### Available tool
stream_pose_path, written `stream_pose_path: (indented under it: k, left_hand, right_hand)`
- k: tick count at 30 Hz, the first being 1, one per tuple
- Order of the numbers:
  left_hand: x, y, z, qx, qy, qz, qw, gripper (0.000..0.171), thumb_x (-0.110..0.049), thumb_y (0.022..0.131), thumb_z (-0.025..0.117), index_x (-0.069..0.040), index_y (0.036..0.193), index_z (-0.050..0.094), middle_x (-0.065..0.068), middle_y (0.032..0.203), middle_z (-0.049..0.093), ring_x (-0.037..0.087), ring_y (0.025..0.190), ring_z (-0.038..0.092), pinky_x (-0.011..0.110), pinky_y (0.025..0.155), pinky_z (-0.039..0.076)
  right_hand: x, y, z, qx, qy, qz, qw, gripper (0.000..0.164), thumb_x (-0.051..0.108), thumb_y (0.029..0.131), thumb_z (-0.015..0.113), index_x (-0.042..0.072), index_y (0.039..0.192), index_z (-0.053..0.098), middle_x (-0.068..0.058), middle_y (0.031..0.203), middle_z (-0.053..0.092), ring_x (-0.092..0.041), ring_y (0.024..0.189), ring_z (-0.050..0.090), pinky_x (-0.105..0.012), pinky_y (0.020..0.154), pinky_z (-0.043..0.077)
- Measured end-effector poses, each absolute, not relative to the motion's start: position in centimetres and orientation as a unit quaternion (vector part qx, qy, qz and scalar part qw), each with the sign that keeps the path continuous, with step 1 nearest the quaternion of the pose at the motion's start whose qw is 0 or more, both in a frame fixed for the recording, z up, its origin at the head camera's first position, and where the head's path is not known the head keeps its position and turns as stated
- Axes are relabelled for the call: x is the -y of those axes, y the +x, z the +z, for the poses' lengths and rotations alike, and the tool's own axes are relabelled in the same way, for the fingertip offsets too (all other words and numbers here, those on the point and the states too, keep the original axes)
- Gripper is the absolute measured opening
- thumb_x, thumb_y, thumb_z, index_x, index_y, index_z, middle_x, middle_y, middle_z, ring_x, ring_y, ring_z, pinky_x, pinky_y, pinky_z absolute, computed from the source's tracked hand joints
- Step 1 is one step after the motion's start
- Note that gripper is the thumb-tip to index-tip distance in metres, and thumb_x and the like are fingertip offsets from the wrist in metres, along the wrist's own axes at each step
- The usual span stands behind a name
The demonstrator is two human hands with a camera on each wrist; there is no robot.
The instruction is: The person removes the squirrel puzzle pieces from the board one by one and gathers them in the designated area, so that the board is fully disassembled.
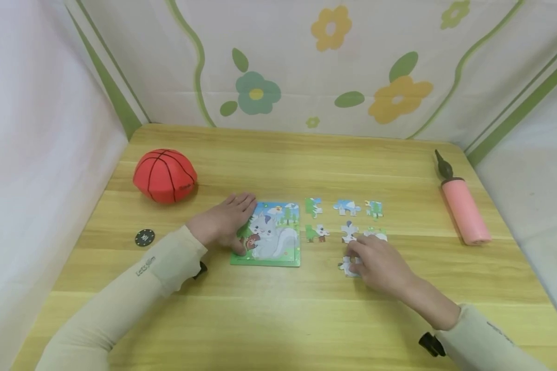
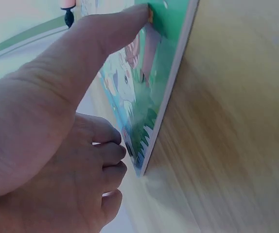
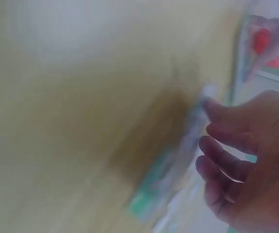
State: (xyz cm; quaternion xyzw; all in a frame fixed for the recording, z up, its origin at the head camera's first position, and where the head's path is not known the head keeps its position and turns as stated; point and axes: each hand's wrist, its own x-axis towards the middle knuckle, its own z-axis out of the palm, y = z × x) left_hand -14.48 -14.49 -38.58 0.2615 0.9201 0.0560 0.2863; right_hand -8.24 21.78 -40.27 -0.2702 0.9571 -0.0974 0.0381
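Note:
A square squirrel puzzle board (image 1: 274,234) with a green border lies flat on the table. My left hand (image 1: 225,219) rests at its left side, the thumb pressing the printed face and the fingers by the upper left corner. In the left wrist view that thumb (image 2: 115,31) lies straight across the board (image 2: 171,73). To the right, my right hand (image 1: 382,263) pinches a grey and white puzzle piece (image 1: 347,267) with thumb and curled fingers, partly hiding it. The piece (image 3: 178,155) is blurred in the right wrist view, beside the thumb tip. Another puzzle piece (image 1: 349,229) lies just beyond the fingers.
More loose pieces lie between the board and right hand, including a tree piece (image 1: 374,208) and a blue-topped piece (image 1: 347,207). A red ball (image 1: 164,176) and black round chip (image 1: 145,237) sit left. A pink pump (image 1: 465,211) lies right.

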Motion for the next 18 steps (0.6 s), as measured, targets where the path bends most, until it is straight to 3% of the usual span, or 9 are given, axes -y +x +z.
stream_pose_path:
  k: [5,8,14,18]
  left_hand:
    - [14.7,-14.3,-38.6,-0.918,0.268,0.059,0.286,0.12,-0.043,0.084,0.085,0.0,0.166,0.008,0.017,0.177,0.002,0.035,0.166,0.0,0.051,0.138,0.002]
    - [15.0,-14.2,-38.5,-0.92,0.265,0.064,0.282,0.124,-0.044,0.081,0.087,0.0,0.166,0.008,0.017,0.177,0.003,0.034,0.166,0.001,0.05,0.138,0.003]
    - [15.6,-13.9,-38.5,-0.925,0.262,0.047,0.272,0.138,-0.047,0.07,0.095,0.004,0.165,0.009,0.021,0.176,0.005,0.038,0.166,0.005,0.052,0.137,0.007]
    - [15.8,-13.8,-38.6,-0.925,0.261,0.037,0.275,0.141,-0.048,0.067,0.096,0.004,0.165,0.008,0.021,0.176,0.003,0.038,0.166,0.004,0.052,0.137,0.007]
  right_hand:
    - [-17.8,-9.3,-39.1,-0.941,-0.309,-0.141,-0.013,0.02,0.011,0.083,0.085,0.006,0.1,0.076,-0.003,0.092,0.077,-0.018,0.085,0.07,-0.037,0.079,0.062]
    - [-14.5,-10.0,-38.5,-0.927,-0.341,-0.153,-0.012,0.02,0.014,0.087,0.082,0.005,0.104,0.076,-0.006,0.099,0.079,-0.02,0.092,0.072,-0.038,0.086,0.063]
    - [-8.7,-10.9,-39.2,-0.915,-0.384,-0.116,0.053,0.047,0.034,0.094,0.076,0.01,0.135,0.069,-0.007,0.12,0.073,-0.024,0.11,0.066,-0.039,0.099,0.057]
    - [-5.8,-11.2,-40.8,-0.909,-0.404,-0.084,0.061,0.061,0.05,0.094,0.072,0.012,0.142,0.065,-0.005,0.123,0.069,-0.021,0.108,0.06,-0.034,0.094,0.053]
